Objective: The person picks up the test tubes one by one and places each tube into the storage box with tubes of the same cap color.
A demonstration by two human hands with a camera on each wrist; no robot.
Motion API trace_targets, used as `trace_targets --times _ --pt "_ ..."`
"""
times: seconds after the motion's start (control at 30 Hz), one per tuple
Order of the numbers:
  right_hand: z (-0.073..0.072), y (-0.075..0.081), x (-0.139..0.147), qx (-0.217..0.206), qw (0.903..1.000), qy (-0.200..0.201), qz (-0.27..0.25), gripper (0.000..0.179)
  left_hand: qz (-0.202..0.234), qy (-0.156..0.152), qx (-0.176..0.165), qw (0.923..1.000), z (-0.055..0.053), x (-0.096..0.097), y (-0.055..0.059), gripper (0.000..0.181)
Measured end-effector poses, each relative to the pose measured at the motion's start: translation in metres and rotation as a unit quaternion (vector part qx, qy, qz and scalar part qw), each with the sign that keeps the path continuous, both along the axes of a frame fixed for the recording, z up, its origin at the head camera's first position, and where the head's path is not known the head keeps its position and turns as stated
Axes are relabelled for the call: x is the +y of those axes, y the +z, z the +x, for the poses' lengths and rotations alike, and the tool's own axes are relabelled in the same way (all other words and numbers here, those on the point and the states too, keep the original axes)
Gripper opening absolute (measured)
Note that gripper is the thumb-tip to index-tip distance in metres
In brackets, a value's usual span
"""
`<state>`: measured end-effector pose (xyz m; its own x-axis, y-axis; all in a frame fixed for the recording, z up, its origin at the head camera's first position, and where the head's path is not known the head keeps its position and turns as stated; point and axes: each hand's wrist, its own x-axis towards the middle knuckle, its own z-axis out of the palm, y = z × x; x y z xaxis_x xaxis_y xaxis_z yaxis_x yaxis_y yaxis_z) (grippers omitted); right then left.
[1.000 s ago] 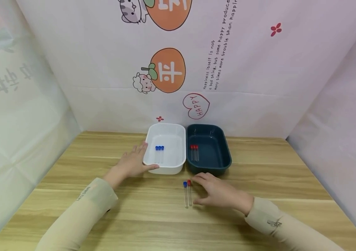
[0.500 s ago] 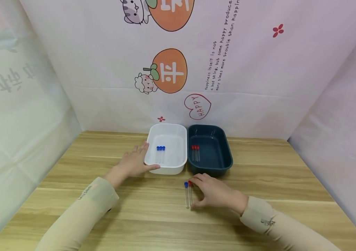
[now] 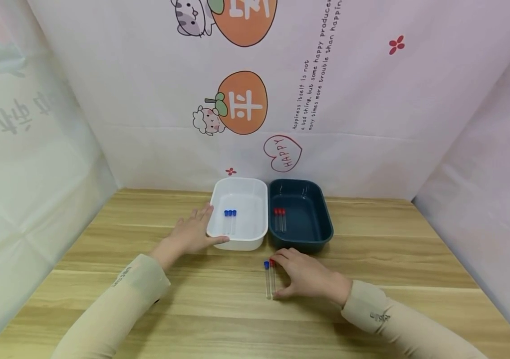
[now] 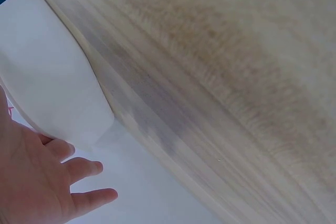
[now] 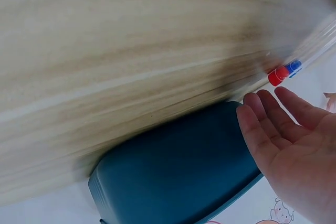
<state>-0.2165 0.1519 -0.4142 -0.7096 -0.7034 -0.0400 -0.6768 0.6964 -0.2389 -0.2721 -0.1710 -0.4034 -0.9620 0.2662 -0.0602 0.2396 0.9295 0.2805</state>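
The left hand, fingers spread, rests against the white bin — probably steadying it. The right hand brackets the red-capped tube lengthwise on the worktop; whether its fingers grip, I can't tell.

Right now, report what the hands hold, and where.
The right hand spans the slim, clear, red-capped tube, fingers at cap, thumb at foot; whether gripped cannot be told. The left hand merely touches the white oblong tub.

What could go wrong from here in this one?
The right hand might drag the blue-capped tube along with the red-capped tube, as they lie side by side. Either, being slim and round, could roll if nudged. The left hand, at the rim of the white bin, might shift it.
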Motion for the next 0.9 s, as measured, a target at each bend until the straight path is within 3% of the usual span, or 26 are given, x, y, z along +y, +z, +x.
trace_targets --times 0.53,0.9 --pt "-0.0053 0.0022 0.0017 -0.027 0.9995 -0.013 0.002 0.090 0.001 0.000 -0.001 1.0000 -0.0011 0.0000 -0.0012 0.116" --pt "-0.0071 -0.0013 0.0004 -0.019 0.9998 -0.007 0.008 0.091 -0.005 0.000 0.004 1.0000 -0.0012 -0.0004 -0.0029 0.116"
